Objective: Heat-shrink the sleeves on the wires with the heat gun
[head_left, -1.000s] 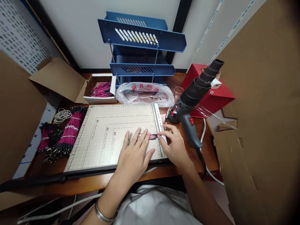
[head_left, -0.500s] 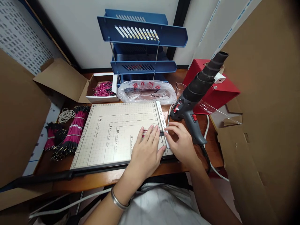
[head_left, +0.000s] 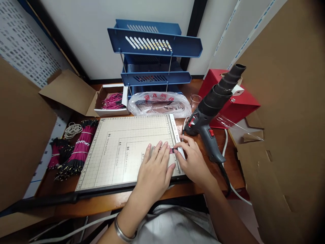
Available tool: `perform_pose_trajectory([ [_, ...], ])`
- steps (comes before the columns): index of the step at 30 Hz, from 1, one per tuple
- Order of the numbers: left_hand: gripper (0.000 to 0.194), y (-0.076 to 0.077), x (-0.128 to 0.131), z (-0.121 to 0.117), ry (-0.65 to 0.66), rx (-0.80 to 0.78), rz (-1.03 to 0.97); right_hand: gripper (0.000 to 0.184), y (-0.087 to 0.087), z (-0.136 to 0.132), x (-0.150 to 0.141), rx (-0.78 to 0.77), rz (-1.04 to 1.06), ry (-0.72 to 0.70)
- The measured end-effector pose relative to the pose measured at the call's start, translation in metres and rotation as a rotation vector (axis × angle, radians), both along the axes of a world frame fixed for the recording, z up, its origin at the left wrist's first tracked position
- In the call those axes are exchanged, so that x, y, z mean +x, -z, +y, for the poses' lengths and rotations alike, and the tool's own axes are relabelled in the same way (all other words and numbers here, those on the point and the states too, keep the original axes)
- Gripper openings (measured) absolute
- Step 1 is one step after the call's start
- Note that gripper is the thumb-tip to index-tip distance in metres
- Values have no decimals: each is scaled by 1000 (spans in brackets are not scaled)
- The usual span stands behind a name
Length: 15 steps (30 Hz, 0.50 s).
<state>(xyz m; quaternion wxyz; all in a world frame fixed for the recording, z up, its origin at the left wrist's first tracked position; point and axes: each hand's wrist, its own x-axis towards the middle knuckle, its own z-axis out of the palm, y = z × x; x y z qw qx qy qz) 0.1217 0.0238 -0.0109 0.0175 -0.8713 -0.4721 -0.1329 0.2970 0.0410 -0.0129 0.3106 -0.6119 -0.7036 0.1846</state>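
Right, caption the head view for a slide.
Left hand flat over thin pink wires on a paper cutter, right hand at their ends, heat gun nearby.

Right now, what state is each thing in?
Left hand: flat over wires
Right hand: fingertips at wire ends
Wires: flat, partly covered
Paper cutter: lying flat
Heat gun: nozzle up, power unclear
Box: lid open
Bundles: tied
Pale loops: heaped
Plastic bag: crumpled
Trays: stacked
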Motion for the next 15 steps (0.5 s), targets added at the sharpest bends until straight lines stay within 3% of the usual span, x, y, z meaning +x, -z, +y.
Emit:
perform_pose_trajectory([
  [15, 60, 5, 8, 1, 61, 16, 26, 20, 5, 0, 1, -39, 124, 12],
])
